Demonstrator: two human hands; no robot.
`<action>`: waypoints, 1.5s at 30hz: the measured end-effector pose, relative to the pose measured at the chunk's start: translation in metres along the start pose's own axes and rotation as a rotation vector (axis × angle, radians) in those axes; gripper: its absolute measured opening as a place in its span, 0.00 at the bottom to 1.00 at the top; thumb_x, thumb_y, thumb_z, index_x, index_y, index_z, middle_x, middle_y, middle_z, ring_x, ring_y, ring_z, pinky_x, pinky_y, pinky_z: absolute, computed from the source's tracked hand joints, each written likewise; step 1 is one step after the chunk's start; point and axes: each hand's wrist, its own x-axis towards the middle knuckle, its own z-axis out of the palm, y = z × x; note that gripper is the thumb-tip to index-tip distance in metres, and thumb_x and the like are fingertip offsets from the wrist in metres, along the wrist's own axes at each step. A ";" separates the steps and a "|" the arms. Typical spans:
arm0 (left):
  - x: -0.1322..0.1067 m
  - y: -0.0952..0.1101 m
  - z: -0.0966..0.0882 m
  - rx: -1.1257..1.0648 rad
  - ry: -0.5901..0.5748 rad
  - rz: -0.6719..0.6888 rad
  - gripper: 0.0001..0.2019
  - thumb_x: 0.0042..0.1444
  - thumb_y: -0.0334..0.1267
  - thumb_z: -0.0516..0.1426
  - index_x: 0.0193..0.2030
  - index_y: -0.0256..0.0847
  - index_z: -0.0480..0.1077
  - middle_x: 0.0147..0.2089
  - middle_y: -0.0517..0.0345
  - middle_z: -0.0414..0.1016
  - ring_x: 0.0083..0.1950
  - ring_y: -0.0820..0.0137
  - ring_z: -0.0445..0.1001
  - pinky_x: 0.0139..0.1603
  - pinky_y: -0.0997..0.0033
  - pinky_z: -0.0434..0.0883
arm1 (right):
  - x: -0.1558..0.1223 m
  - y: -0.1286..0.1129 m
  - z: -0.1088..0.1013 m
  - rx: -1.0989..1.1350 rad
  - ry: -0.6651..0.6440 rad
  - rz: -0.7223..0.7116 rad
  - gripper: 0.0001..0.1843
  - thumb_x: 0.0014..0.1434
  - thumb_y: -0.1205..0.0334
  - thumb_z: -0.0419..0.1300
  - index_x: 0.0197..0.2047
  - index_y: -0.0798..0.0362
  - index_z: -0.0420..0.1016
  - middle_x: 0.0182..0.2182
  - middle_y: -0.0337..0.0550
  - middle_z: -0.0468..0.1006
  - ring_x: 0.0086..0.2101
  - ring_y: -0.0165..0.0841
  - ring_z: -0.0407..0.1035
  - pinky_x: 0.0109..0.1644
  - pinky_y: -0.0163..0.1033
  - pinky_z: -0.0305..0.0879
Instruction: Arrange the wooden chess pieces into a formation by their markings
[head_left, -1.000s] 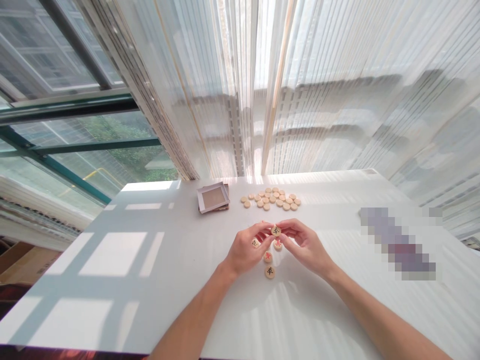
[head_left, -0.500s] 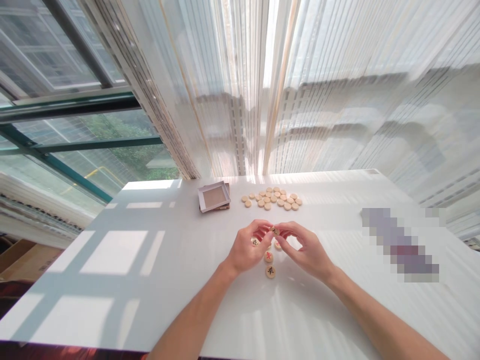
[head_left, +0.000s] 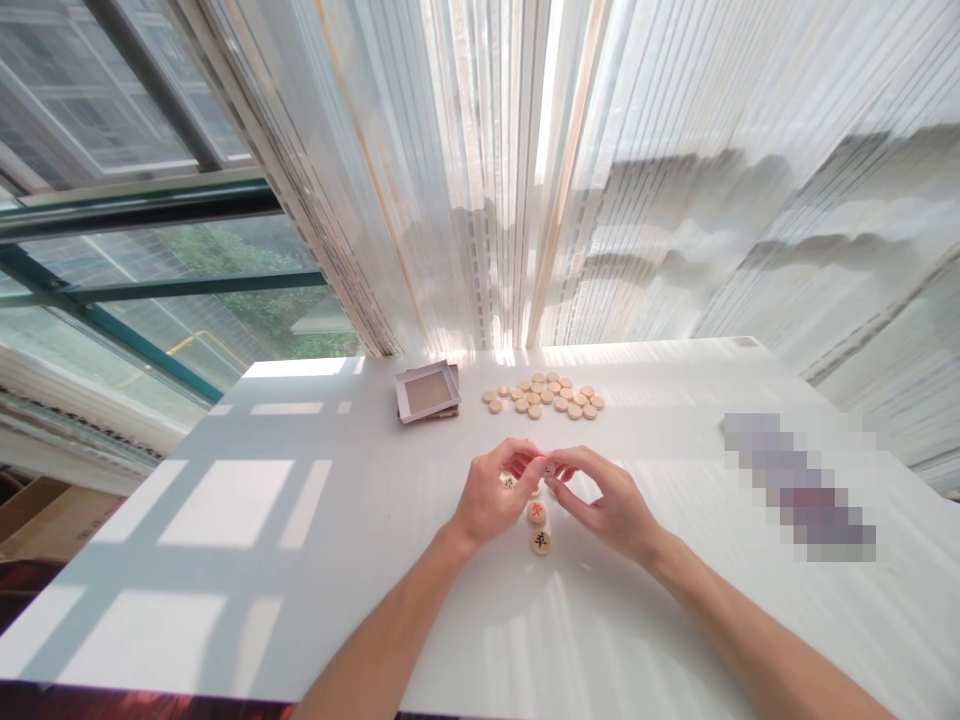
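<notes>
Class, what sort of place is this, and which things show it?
Probably a room in a home: a white table stands beside a window, and striped sheer curtains hang along its far edge.

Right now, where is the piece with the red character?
In the head view, the red-marked piece lies on the white table, right of centre, just beyond the nearest black-marked piece and between the left hand and right hand.

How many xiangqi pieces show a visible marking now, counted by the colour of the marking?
Black-marked pieces: 3, including the held piece
Red-marked piece: 1
Total: 4
</notes>
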 end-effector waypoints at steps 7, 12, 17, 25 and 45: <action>-0.001 0.001 -0.001 -0.043 -0.060 -0.040 0.11 0.66 0.43 0.56 0.50 0.40 0.71 0.43 0.53 0.80 0.34 0.71 0.80 0.41 0.69 0.78 | 0.002 0.000 -0.002 0.091 0.024 0.101 0.13 0.65 0.61 0.61 0.52 0.45 0.74 0.42 0.45 0.80 0.36 0.37 0.75 0.43 0.46 0.76; -0.002 -0.001 0.000 -0.011 -0.066 -0.011 0.14 0.63 0.39 0.59 0.54 0.41 0.69 0.45 0.52 0.79 0.38 0.69 0.80 0.41 0.69 0.78 | 0.003 -0.001 -0.004 0.126 0.032 0.152 0.14 0.65 0.58 0.61 0.53 0.45 0.76 0.43 0.45 0.81 0.38 0.38 0.76 0.45 0.48 0.76; -0.001 -0.003 0.000 -0.001 -0.068 -0.006 0.14 0.63 0.39 0.58 0.54 0.41 0.69 0.45 0.52 0.79 0.38 0.70 0.80 0.41 0.70 0.78 | 0.003 -0.002 -0.006 0.139 0.014 0.166 0.14 0.66 0.59 0.60 0.54 0.44 0.76 0.45 0.44 0.81 0.40 0.38 0.77 0.47 0.46 0.76; -0.003 -0.004 -0.001 0.044 -0.073 0.042 0.13 0.63 0.37 0.59 0.53 0.42 0.69 0.45 0.54 0.79 0.36 0.72 0.78 0.41 0.70 0.77 | 0.003 0.000 -0.006 0.117 0.030 0.182 0.11 0.66 0.59 0.59 0.51 0.48 0.76 0.45 0.45 0.81 0.41 0.38 0.77 0.47 0.44 0.76; -0.003 -0.003 -0.001 0.132 -0.070 0.100 0.12 0.62 0.35 0.59 0.52 0.44 0.69 0.48 0.56 0.79 0.36 0.73 0.78 0.42 0.71 0.77 | 0.004 0.000 -0.005 0.153 0.035 0.171 0.08 0.65 0.60 0.61 0.48 0.49 0.73 0.41 0.45 0.79 0.39 0.36 0.77 0.47 0.43 0.76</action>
